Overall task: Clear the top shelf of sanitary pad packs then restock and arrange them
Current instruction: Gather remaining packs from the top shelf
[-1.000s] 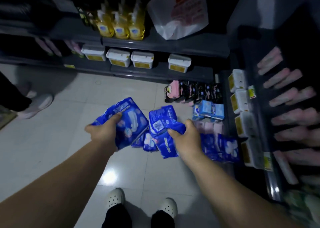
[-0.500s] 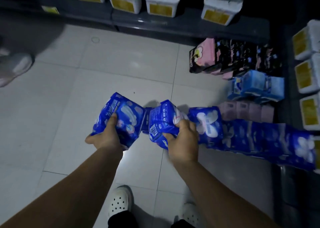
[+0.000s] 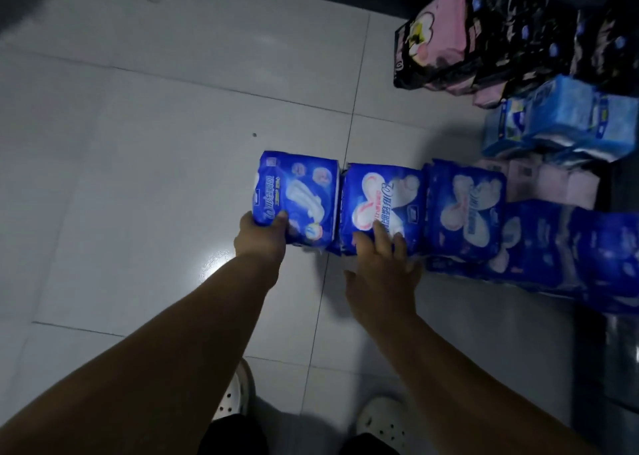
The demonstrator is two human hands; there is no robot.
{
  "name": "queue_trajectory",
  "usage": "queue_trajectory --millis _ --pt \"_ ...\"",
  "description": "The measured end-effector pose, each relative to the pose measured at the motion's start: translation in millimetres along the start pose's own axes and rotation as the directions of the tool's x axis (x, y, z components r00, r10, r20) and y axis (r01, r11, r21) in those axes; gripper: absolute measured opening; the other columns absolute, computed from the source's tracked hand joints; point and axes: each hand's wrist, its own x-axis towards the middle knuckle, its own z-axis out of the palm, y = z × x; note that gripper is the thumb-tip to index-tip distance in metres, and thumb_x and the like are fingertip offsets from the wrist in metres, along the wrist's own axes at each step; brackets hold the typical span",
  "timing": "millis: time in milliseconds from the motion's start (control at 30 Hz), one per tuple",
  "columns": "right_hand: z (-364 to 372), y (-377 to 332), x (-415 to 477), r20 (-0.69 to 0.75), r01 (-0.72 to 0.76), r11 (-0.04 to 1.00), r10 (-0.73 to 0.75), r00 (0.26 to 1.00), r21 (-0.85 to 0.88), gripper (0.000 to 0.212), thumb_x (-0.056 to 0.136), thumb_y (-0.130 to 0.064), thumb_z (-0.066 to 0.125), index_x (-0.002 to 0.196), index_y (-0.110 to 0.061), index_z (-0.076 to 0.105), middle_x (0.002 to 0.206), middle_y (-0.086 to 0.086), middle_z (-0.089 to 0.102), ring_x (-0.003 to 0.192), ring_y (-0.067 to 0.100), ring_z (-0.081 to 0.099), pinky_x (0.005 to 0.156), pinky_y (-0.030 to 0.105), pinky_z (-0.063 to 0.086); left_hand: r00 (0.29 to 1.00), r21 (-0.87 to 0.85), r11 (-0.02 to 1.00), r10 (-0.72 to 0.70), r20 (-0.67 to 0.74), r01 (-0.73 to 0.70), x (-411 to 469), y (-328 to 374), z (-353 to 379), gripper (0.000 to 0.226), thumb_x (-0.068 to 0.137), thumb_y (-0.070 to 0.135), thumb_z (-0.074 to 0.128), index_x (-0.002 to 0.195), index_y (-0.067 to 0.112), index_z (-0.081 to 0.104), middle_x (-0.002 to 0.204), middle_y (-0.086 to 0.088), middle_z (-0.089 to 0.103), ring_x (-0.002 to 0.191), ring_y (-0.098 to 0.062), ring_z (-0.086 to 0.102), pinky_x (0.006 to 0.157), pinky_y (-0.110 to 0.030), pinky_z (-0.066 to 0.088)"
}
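A row of dark blue sanitary pad packs lies on the white tiled floor point(image 3: 138, 178). My left hand point(image 3: 261, 235) grips the leftmost blue pack point(image 3: 297, 192) by its near edge. Beside it sits a second blue pack point(image 3: 380, 195), and my right hand point(image 3: 383, 257) rests on its near side with fingers spread and fairly straight. More blue packs point(image 3: 465, 209) continue the row to the right, touching one another.
Black-and-pink packs point(image 3: 446, 40) stand at the upper right, with light blue packs point(image 3: 560, 122) and pale pink packs point(image 3: 553, 181) below them. A dark shelf base point(image 3: 619, 351) runs down the right edge. My white clogs point(image 3: 383, 420) stand at the bottom.
Both hands have lowered their blue packs to the floor at the left end of the row. My right hand has loosened its grip. The view has tilted further down.
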Motion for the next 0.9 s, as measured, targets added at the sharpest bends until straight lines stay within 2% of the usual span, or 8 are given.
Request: queue_trajectory --millis 133,333,433,533,600,667,700,900 --pt "-8.8 -3.1 -9.9 0.004 0.01 1.0 -0.01 1.0 0.024 0.062 0.094 -0.033 0.059 0.147 -0.027 0.027 0.162 0.002 0.012 0.149 0.03 0.005 0.114 0.058 0.024 0.997 0.07 0.995 0.072 0.009 -0.073 -8.0 9.2 -11.4 0.034 0.082 0.024 0.069 0.111 0.019 0.051 0.111 -0.006 0.063 0.097 -0.029 0.064 0.088 -0.04 0.054" --pt "-43.7 -4.8 -37.2 -0.027 0.033 0.997 -0.032 0.999 0.074 0.064 0.094 -0.035 0.058 0.15 -0.023 0.027 0.16 0.004 0.018 0.148 0.028 0.013 0.116 0.049 0.026 0.993 0.107 0.99 0.078 0.088 -0.088 -44.0 38.6 -35.2 0.044 0.085 0.017 0.067 0.126 0.013 0.051 0.115 -0.008 0.061 0.101 -0.029 0.062 0.092 -0.044 0.053" --pt "-73.0 -7.2 -58.3 -0.004 0.033 0.992 -0.033 0.999 0.121 0.062 0.097 -0.035 0.053 0.151 -0.024 0.025 0.161 0.004 0.014 0.149 0.025 0.01 0.117 0.045 0.019 0.984 0.131 0.986 0.087 0.155 -0.108 -73.4 56.8 -46.5 0.014 0.085 0.01 0.064 0.093 0.021 0.059 0.089 0.0 0.07 0.084 -0.023 0.06 0.08 -0.034 0.05" --pt "-102.9 -8.9 -81.1 0.006 0.039 0.99 -0.04 0.999 0.135 0.06 0.098 -0.034 0.05 0.152 -0.024 0.024 0.162 0.004 0.011 0.149 0.025 0.008 0.119 0.044 0.015 0.978 0.166 0.976 0.114 0.173 -0.143 -104.2 76.3 -56.0 0.016 0.084 0.014 0.063 0.08 0.026 0.051 0.085 -0.005 0.067 0.077 -0.022 0.059 0.078 -0.033 0.05" --pt "-122.9 -9.3 -96.1 0.01 0.042 0.99 -0.043 0.999 0.137 0.059 0.098 -0.033 0.048 0.152 -0.024 0.024 0.163 0.003 0.008 0.149 0.025 0.008 0.12 0.045 0.014 0.971 0.202 0.964 0.13 0.2 -0.171 -129.7 89.5 -65.9 0.019 0.08 0.025 0.065 0.097 0.026 0.057 0.099 -0.005 0.065 0.09 -0.024 0.061 0.089 -0.038 0.051" --pt "-142.4 -9.0 -111.6 0.01 0.041 0.989 -0.043 0.999 0.145 0.058 0.099 -0.032 0.048 0.151 -0.025 0.024 0.163 0.001 0.006 0.149 0.024 0.006 0.121 0.044 0.013 0.958 0.26 0.939 0.163 0.236 -0.224 -151.3 100.5 -76.4 0.072 0.067 0.039 0.062 0.135 0.019 0.05 0.128 -0.008 0.059 0.112 -0.028 0.059 0.1 -0.045 0.048" --pt "-152.6 -8.5 -119.5 0.002 0.044 0.988 -0.045 0.999 0.151 0.058 0.099 -0.032 0.048 0.151 -0.025 0.024 0.163 0.001 0.007 0.15 0.024 0.006 0.121 0.045 0.013 0.954 0.284 0.928 0.171 0.247 -0.24 -160.9 105.1 -81.8 0.082 0.067 0.04 0.062 0.144 0.018 0.041 0.137 -0.008 0.053 0.117 -0.03 0.057 0.102 -0.046 0.047" --pt "-218.0 2.9 -173.4 -0.06 0.05 0.988 -0.042 0.997 0.145 0.058 0.098 -0.032 0.048 0.151 -0.026 0.025 0.163 0.003 0.009 0.149 0.025 0.007 0.121 0.047 0.01 0.9 0.485 0.761 0.332 0.282 -0.432 -238.2 136.4 -109.1 0.062 0.094 0.027 0.059 0.149 0.015 0.032 0.144 -0.012 0.046 0.124 -0.029 0.05 0.093 -0.031 0.042"
